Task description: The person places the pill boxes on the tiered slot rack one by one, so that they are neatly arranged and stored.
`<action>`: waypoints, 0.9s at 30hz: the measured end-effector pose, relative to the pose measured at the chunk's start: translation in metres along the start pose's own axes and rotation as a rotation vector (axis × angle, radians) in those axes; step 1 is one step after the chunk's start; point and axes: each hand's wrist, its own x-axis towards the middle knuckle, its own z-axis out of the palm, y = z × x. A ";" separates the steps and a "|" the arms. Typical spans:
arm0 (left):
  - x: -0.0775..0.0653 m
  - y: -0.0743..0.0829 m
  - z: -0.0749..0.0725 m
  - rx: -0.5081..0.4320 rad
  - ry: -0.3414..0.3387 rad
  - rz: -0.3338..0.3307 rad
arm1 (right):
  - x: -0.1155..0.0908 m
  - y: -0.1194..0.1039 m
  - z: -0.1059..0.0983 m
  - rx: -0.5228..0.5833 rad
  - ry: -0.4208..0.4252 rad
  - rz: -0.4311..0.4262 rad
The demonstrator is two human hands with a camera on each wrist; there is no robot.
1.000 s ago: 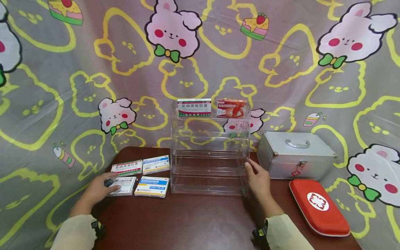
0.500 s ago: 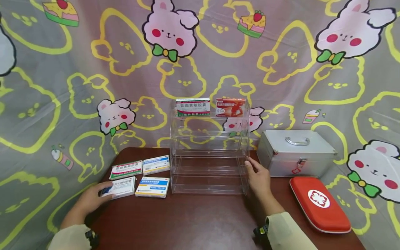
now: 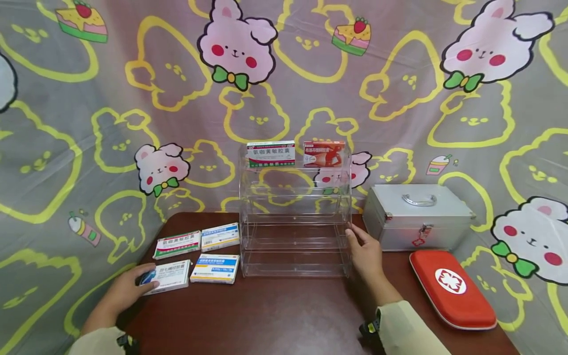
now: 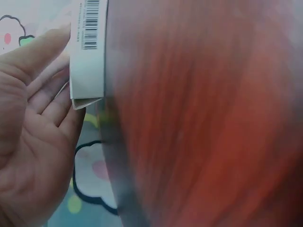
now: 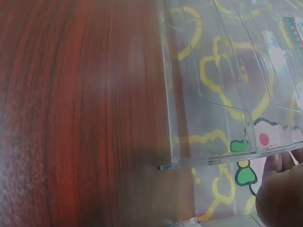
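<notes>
My left hand (image 3: 126, 291) grips the left end of a white medicine box (image 3: 170, 276) at the front left of the table, its thumb on the near side. In the left wrist view that box (image 4: 87, 61) shows a barcode and a slightly lifted end flap, between thumb and fingers. My right hand (image 3: 367, 254) holds the right side edge of a clear acrylic tiered rack (image 3: 295, 268); in the right wrist view its fingers are at the rack's side panel. On the top tier stand a green-and-red medicine box (image 3: 270, 154) and an orange-red one (image 3: 324, 154).
Beside the held box lie another green-and-red box (image 3: 177, 244) and two blue-and-white boxes, one behind (image 3: 220, 236) and one in front (image 3: 215, 268). A silver metal case (image 3: 419, 217) and a red first-aid pouch (image 3: 452, 291) are at the right. A patterned curtain hangs behind.
My left hand has drawn the white box a little toward me and to the left, away from the other boxes. The right hand stays at the rack's side.
</notes>
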 end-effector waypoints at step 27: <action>-0.024 0.006 0.000 -0.084 0.119 -0.044 | -0.001 -0.002 -0.002 0.007 -0.027 0.024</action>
